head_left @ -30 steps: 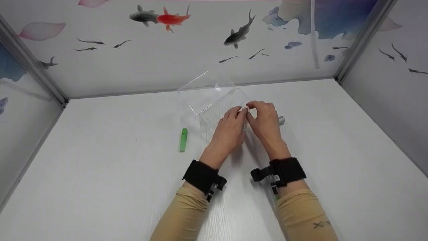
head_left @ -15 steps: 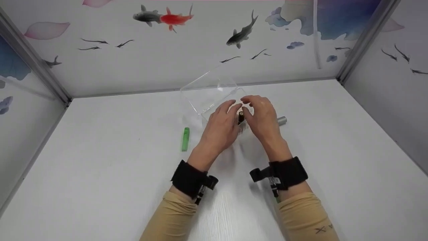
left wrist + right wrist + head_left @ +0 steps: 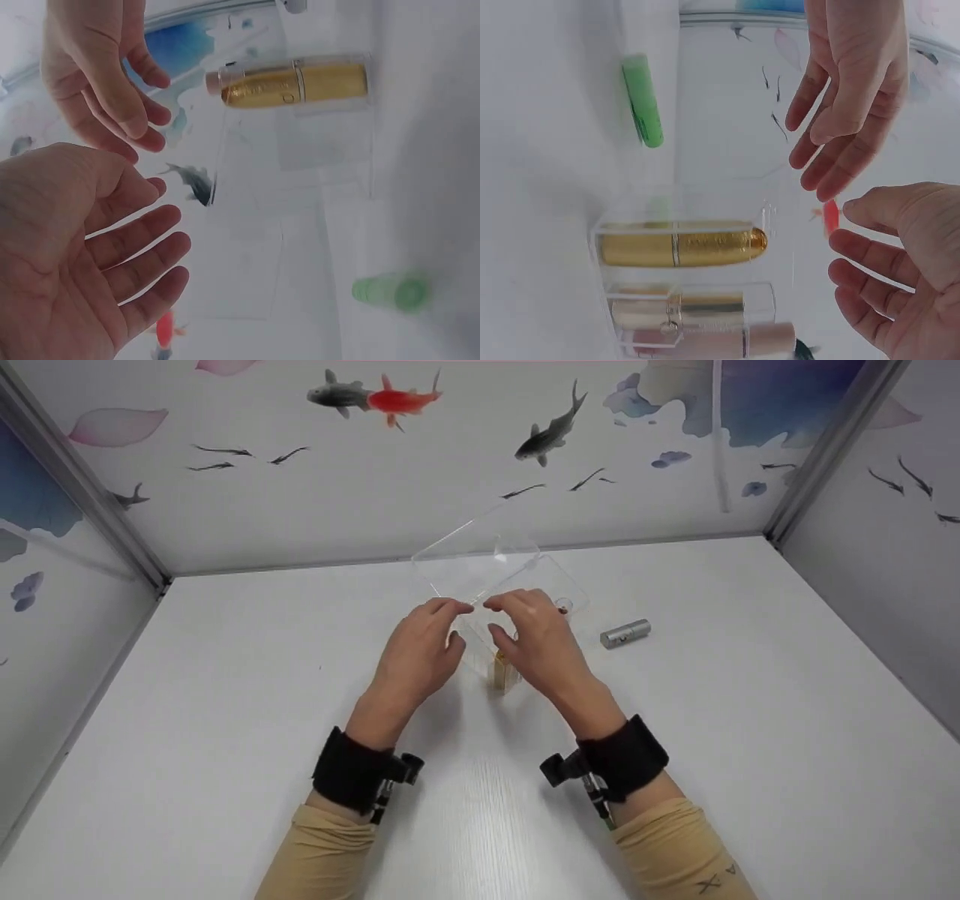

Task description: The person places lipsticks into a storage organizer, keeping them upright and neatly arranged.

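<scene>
A clear compartmented box (image 3: 564, 564) stands on the table with its transparent lid (image 3: 448, 537) raised at the back. My left hand (image 3: 417, 656) hovers at the box's left side, fingers loosely bent and holding nothing. Over the box's front is my right hand (image 3: 541, 649), its fingers and thumb apart with nothing between them. A gold lipstick tube (image 3: 675, 246) is in a compartment at the near corner. Beside it in the right wrist view are a gold-and-clear tube (image 3: 705, 309) and a pink tube (image 3: 724, 342). The green tube (image 3: 391, 291) is hidden from the head view.
A silver tube (image 3: 625, 634) lies on the white table (image 3: 750, 720) to the right of the box. Behind the table rises a wall (image 3: 360, 510) printed with fish. Metal posts (image 3: 840, 450) stand at the back corners.
Both hands have moved left and separated from their close position over the box's right side. The gold tube and the whole silver tube have come into view; the left hand now covers the green tube.
</scene>
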`<action>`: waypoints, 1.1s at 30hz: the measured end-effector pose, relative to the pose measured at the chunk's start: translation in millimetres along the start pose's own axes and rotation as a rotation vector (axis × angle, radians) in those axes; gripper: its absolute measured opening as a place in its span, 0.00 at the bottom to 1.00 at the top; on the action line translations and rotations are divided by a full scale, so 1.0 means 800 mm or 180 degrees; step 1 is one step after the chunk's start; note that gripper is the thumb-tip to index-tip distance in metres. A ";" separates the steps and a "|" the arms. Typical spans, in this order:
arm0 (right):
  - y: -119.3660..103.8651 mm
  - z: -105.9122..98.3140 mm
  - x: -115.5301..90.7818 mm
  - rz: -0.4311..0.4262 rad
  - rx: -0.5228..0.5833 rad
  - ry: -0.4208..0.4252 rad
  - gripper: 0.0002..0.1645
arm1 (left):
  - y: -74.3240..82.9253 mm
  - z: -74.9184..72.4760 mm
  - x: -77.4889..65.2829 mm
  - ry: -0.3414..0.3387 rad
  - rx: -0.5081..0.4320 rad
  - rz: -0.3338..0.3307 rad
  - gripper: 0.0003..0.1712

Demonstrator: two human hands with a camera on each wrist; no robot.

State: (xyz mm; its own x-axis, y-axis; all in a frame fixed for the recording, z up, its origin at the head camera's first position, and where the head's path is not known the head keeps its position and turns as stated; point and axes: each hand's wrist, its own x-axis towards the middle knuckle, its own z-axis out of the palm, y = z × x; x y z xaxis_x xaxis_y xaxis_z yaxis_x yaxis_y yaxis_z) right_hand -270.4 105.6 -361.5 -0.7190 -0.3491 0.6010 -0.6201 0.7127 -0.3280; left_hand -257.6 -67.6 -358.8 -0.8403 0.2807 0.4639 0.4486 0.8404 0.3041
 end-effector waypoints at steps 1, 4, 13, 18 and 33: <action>-0.004 0.003 -0.001 -0.0046 0.0064 -0.0025 0.14 | -0.006 -0.003 -0.003 -0.0026 0.0012 -0.0079 0.18; -0.017 0.012 -0.002 -0.0135 0.0201 -0.0145 0.14 | -0.023 -0.010 -0.010 -0.0186 0.0061 -0.0362 0.17; -0.036 0.038 -0.012 -0.0036 0.0615 -0.0877 0.18 | -0.059 -0.010 -0.025 -0.0987 0.0245 -0.1143 0.21; -0.035 0.054 -0.018 0.0111 0.0742 -0.1501 0.26 | -0.068 0.001 -0.031 -0.1422 0.0295 -0.1415 0.31; -0.031 0.094 -0.008 0.0043 0.0708 -0.2082 0.34 | -0.073 0.010 -0.035 -0.1713 -0.0115 -0.1336 0.16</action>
State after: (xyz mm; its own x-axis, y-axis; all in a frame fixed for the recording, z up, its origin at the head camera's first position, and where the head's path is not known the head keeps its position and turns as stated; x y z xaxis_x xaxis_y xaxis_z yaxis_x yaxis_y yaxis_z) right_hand -274.1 44.6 -412.5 -0.7253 -0.6862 0.0554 -0.6092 0.6022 -0.5160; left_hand -262.7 -121.3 -396.1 -0.9755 0.1336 -0.1748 0.0536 0.9150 0.3999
